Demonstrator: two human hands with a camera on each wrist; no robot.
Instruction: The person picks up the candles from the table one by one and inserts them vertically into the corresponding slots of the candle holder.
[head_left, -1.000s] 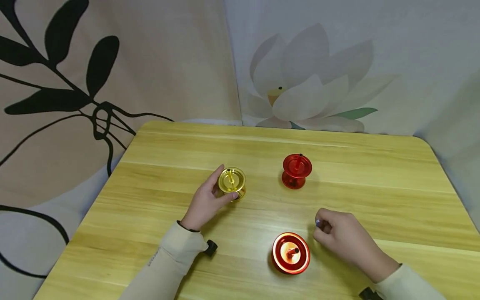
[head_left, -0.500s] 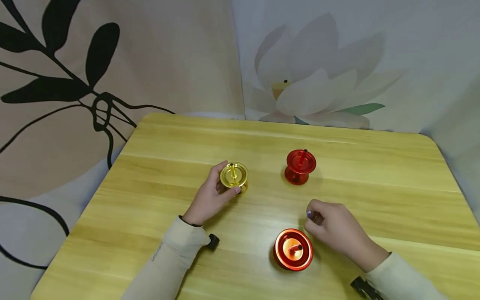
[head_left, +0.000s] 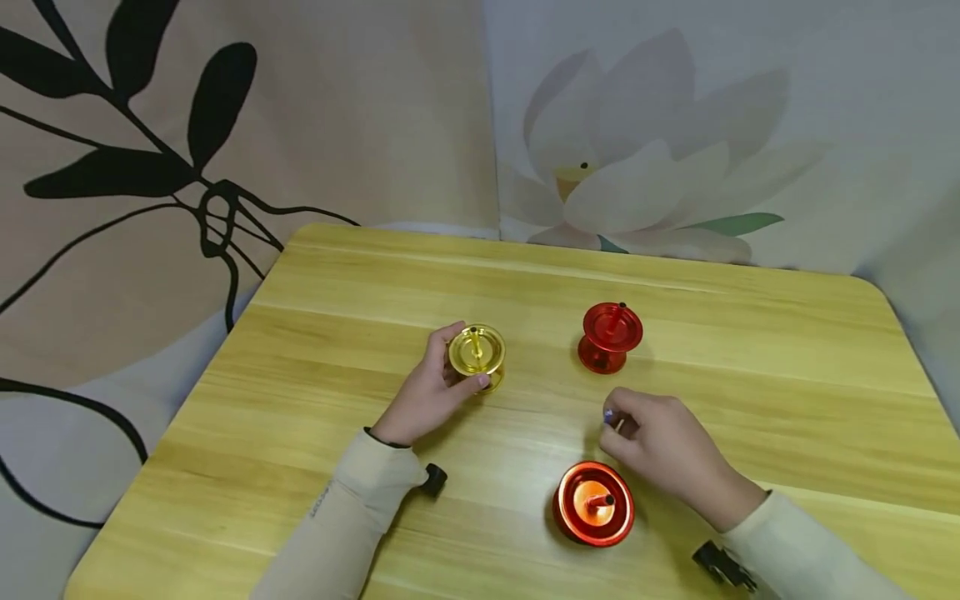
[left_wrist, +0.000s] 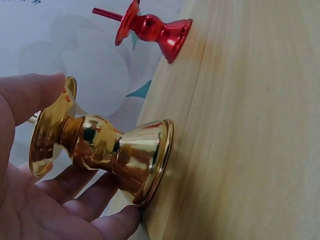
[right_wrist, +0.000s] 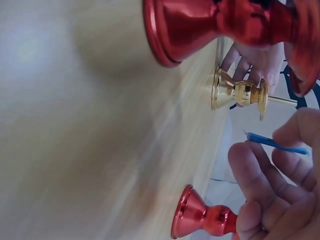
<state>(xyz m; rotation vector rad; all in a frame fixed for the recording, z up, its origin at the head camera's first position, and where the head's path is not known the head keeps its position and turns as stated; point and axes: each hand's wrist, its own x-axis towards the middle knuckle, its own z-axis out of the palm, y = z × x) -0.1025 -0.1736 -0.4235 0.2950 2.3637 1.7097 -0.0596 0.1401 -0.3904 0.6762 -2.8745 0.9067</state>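
A gold candle holder stands on the table, with a spike rising from its dish. My left hand holds it from the left; in the left wrist view the thumb lies on the dish's rim and the fingers curl under the stem and base. My right hand pinches a thin blue candle between thumb and fingers, a pale wick showing at its end. In the head view the fingers hide most of that candle. This hand hovers between two red candle holders: the far one and the near one.
The light wooden table has rounded far corners. A curtain with a printed flower hangs right behind its far edge. Dark leaves are printed on the cloth at the left.
My right hand has moved leftward and slightly away from me with the blue candle. My left hand keeps its hold on the gold candle holder. The head view has shifted a little.
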